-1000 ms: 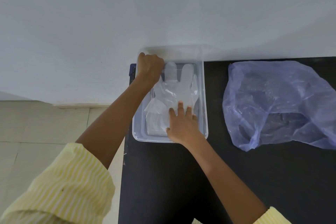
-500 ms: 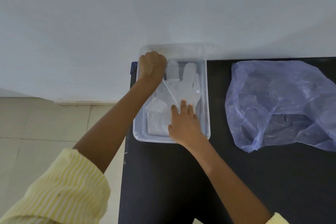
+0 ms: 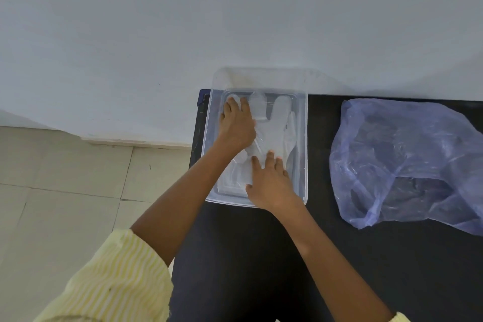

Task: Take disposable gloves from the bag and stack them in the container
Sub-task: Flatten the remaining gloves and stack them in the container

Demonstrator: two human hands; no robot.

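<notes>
Presently both hands lie flat inside the clear container (image 3: 304, 144), which stands at the far left corner of the dark surface (image 3: 287, 256), against the pale wall (image 3: 235, 8). Left hand (image 3: 236, 125): open, fingers extended toward the far wall of the container, palm pressed on the finger end of a transparent disposable glove (image 3: 277, 133); it grips nothing. Right hand (image 3: 270, 180): likewise open and spread, fingertips resting on the cuff end of the same glove near the container's near wall; nothing is pinched between its fingers. The glove lies spread along the container floor, fingers pointing far, cuff near; whether further gloves lie beneath it cannot be told, since the film is clear. Bag (image 3: 407, 162): translucent blue-violet plastic, crumpled on the surface well to the right of the container, untouched by either hand; its contents are not distinguishable.

Step in hand, as judged: smoothing and flattening a glove just laid in the container, so that the stack sits level. Next move, as judged: one hand must lift off and travel right to the bag's opening to draw out a single glove, while thin film tends to cling to skin, so the release should be clean lest the laid glove lift with the palm
</notes>
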